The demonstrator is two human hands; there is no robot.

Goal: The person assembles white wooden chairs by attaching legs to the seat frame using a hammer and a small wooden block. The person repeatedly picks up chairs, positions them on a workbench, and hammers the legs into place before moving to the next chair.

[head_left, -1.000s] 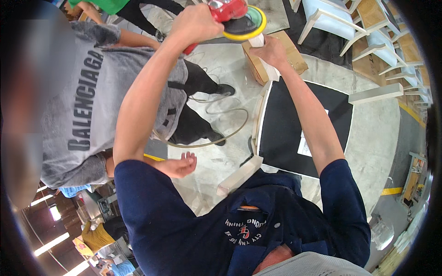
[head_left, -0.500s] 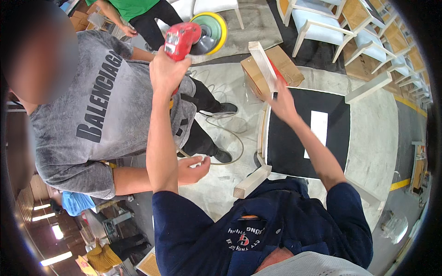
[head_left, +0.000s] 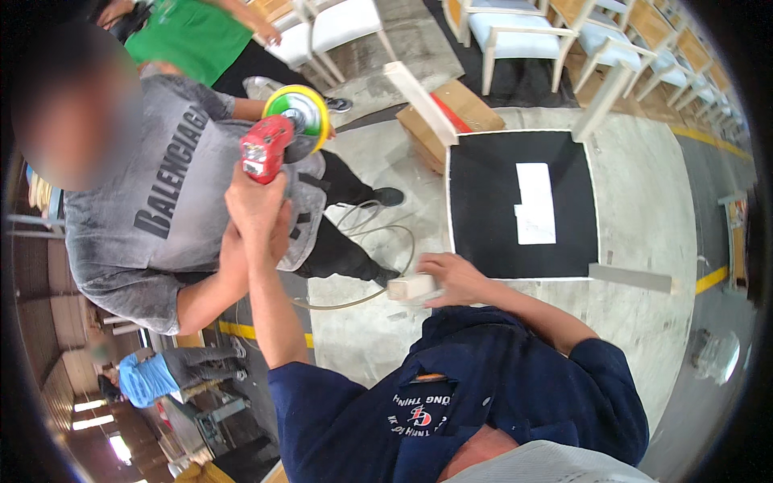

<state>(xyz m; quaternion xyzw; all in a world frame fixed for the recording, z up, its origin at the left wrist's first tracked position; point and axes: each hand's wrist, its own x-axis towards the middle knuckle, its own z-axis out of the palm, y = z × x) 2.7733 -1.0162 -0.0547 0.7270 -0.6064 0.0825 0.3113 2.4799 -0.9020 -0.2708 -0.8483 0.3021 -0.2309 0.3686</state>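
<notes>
Both hands are clamped: left hand (head_left: 256, 203) around the red sander (head_left: 278, 138) above it, right hand (head_left: 452, 279) on a white chair leg (head_left: 411, 287).

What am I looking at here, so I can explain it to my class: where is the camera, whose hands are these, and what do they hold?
There is no machine. One wide camera on a person's head looks down, and its lens bends straight edges. The navy sleeves are that person's. Their left hand grips a raised red sander with a yellow-green pad. Their right hand holds a white leg of an upturned chair, black underside up, on the concrete floor. A co-worker in grey touches the left forearm. A cardboard box lies beyond.
</notes>
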